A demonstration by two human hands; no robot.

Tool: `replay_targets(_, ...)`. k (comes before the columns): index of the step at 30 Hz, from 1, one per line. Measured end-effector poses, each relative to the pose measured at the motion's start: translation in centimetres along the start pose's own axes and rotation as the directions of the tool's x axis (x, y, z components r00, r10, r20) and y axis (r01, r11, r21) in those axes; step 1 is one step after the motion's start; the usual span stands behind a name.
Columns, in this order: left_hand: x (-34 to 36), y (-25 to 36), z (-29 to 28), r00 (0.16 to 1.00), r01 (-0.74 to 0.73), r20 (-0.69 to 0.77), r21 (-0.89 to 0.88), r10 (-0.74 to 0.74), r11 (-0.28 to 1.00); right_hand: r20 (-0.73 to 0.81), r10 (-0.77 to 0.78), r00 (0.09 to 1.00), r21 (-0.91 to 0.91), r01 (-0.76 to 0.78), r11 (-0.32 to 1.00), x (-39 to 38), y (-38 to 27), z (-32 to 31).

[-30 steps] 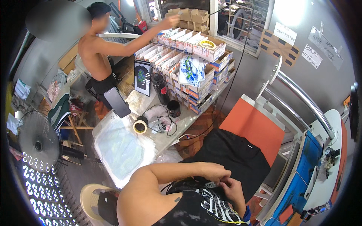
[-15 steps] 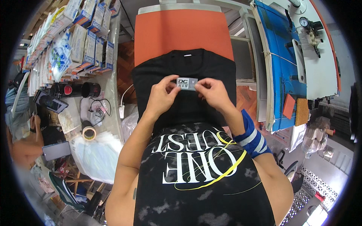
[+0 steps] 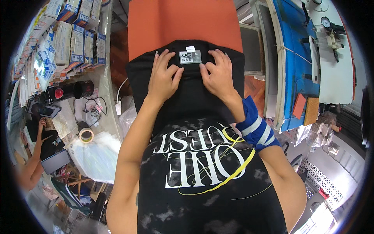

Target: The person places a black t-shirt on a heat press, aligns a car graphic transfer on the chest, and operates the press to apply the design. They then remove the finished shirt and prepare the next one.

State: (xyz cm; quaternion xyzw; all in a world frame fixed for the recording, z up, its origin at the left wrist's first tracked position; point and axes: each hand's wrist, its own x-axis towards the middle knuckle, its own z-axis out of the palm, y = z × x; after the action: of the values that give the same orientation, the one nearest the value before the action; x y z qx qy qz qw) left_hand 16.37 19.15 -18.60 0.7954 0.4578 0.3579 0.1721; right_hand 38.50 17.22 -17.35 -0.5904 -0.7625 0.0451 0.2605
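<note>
A black T-shirt lies over an orange board, its collar toward the far end. On the shirt, just below the small white neck tag, rests a grey rectangular printed label. My left hand is on the fabric to the label's left, fingers apart and partly bent. To the label's right, my right hand also rests on the shirt with spread fingers, its thumb near the label's lower corner. Neither hand holds the label.
On the left, a table carries stacked boxes, a tape roll and plastic sheets. A blue panel and a pressure gauge stand at the right. Another person's arm shows at far left.
The label, held between both hands before, now lies on the shirt nearer the collar. Both hands have let go of it and moved apart to its sides. The view has shifted slightly.
</note>
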Motion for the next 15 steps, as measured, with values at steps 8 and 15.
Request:
replay_targets(8,-0.32,-0.11,0.12,0.998,-0.068,0.021,0.087,0.067,0.994,-0.149,-0.076,0.986,0.029,0.081,0.996,-0.97,0.32,1.15)
replay_targets(15,-0.38,-0.29,0.59,0.989,-0.139,0.071,0.198,0.127,0.970,-0.060,-0.167,0.984,-0.005,0.167,0.986,-0.84,0.44,0.93)
